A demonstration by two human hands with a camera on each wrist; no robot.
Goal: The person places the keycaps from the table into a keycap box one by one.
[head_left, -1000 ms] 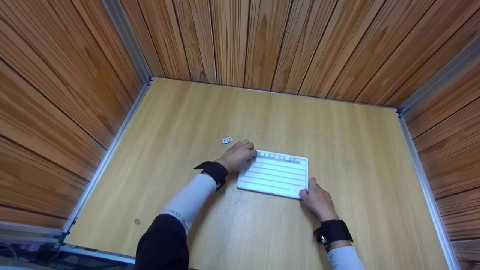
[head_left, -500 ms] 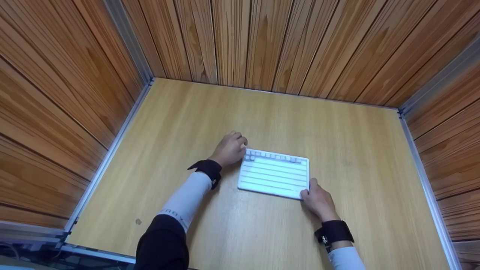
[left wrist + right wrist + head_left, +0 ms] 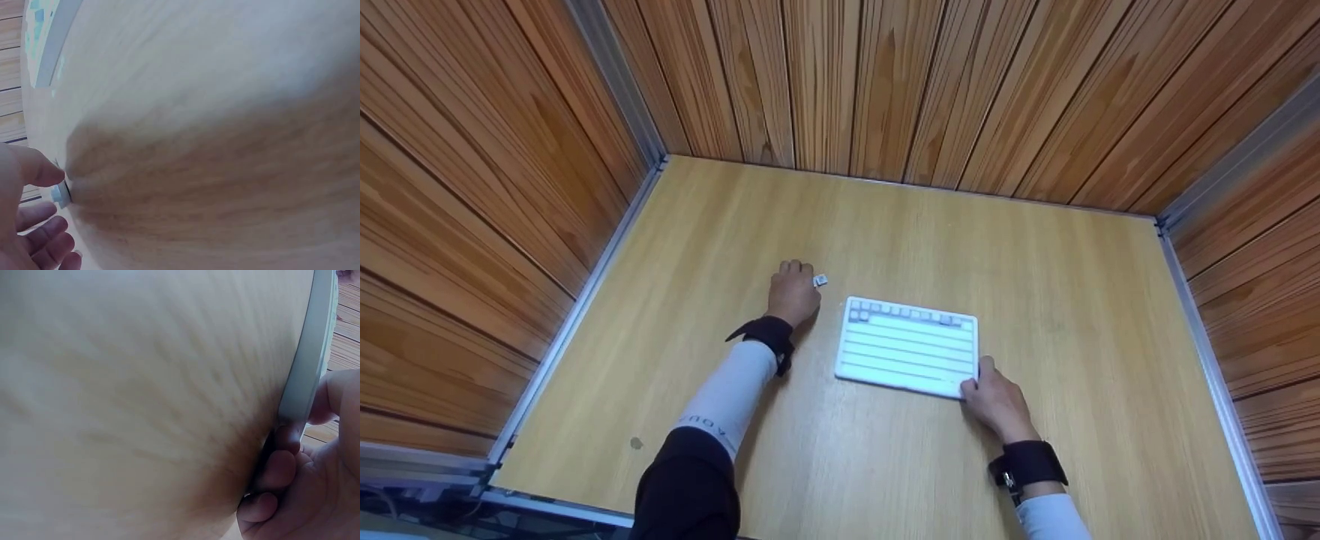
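A small white keyboard (image 3: 906, 352) lies on the table, with keycaps (image 3: 907, 311) along its far row and two below that row's left end. My right hand (image 3: 997, 401) grips its near right corner, thumb on top; in the right wrist view the fingers (image 3: 275, 469) curl at its edge. My left hand (image 3: 795, 294) is left of the keyboard, beside a loose keycap (image 3: 820, 280). In the left wrist view a keycap (image 3: 61, 194) sits by the thumb tip, and the fingers are spread apart from the thumb. A second loose keycap is hidden, probably by this hand.
Wooden plank walls (image 3: 840, 82) enclose the table (image 3: 1072, 322) at the back and both sides. Metal rails (image 3: 577, 307) run along the table's edges. A small dark mark (image 3: 636, 443) shows at the front left.
My left hand has left the keyboard's far left corner and moved left to the loose keycaps. Two keycaps hidden by it before now show in the second row. My right hand stays put.
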